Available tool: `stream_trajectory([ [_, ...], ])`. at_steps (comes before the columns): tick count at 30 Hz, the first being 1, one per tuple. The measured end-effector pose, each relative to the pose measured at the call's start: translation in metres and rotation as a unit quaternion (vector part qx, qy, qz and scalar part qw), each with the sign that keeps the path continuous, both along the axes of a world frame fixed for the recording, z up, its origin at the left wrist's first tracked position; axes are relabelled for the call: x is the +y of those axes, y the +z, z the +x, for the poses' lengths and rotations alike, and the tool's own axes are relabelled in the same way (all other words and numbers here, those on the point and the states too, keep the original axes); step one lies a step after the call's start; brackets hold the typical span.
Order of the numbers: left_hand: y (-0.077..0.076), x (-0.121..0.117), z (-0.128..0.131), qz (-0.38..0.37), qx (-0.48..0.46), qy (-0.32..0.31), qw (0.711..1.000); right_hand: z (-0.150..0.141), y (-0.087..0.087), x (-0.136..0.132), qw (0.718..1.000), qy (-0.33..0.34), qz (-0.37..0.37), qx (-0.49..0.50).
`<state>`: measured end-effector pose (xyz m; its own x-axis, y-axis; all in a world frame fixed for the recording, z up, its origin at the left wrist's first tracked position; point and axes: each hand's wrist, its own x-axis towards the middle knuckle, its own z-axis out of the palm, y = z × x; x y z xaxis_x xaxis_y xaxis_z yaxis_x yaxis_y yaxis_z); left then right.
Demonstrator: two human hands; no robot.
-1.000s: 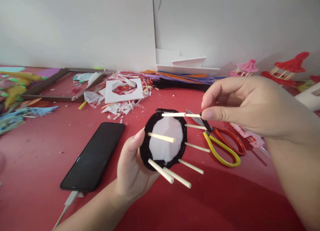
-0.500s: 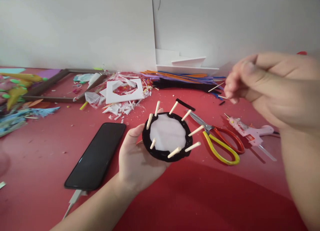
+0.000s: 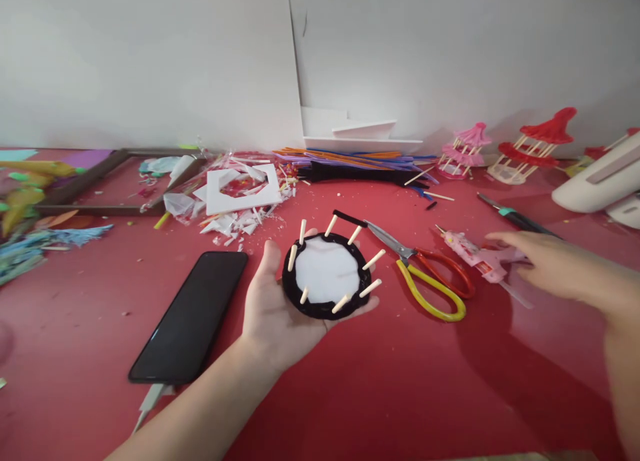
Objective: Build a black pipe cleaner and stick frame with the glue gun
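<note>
On my left hand's (image 3: 270,314) palm rests a round white disc with a black fuzzy rim (image 3: 327,271); its fingers curve under and around the edge. Several short wooden sticks (image 3: 374,260) stand up from the rim, some tilted outward. My right hand (image 3: 555,264) is at the pink glue gun (image 3: 473,254), its fingers stretched over the handle. Part of the handle is hidden beneath that hand. Between the two hands lie scissors (image 3: 435,304) with one yellow and one red handle, close to a short black fuzzy strip (image 3: 349,217).
A black phone (image 3: 193,318) with a cable lies left of my left hand. Behind are white foam scraps (image 3: 215,191), a brown frame (image 3: 100,210) and pipe cleaners (image 3: 350,161). Pink (image 3: 465,151) and red (image 3: 537,144) stick models stand back right, near a dark pen-like tool (image 3: 520,218).
My right hand has come down from the air to the glue gun, and the thin stick in its fingers is gone from them. The view has swung slightly right. My left hand has opened flatter.
</note>
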<state>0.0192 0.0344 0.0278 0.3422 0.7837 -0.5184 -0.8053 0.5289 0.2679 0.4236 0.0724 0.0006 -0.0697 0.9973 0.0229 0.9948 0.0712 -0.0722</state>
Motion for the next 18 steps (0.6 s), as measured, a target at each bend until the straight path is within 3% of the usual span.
stream_trajectory([
  [3,0.002,0.001,0.001,0.001,0.010,0.029,1.000,-0.008,-0.004,0.000,0.996,0.025,-0.066,0.055],
  [6,0.004,0.001,0.000,0.021,0.000,0.047,0.999,-0.025,0.003,0.002,0.996,0.049,-0.057,0.058],
  [9,0.004,0.000,-0.002,0.031,-0.016,0.040,0.999,-0.040,0.013,0.003,0.998,0.056,0.019,0.013],
  [12,0.004,-0.002,-0.004,0.057,-0.035,0.020,0.998,-0.051,0.023,-0.001,0.992,0.000,0.127,0.007],
  [16,0.005,-0.004,-0.002,0.089,-0.041,-0.029,0.995,-0.066,0.028,-0.014,0.963,-0.043,0.265,0.030],
  [18,0.006,-0.005,-0.001,0.105,-0.044,-0.046,0.992,-0.076,0.026,-0.022,0.942,-0.002,0.332,0.043],
])
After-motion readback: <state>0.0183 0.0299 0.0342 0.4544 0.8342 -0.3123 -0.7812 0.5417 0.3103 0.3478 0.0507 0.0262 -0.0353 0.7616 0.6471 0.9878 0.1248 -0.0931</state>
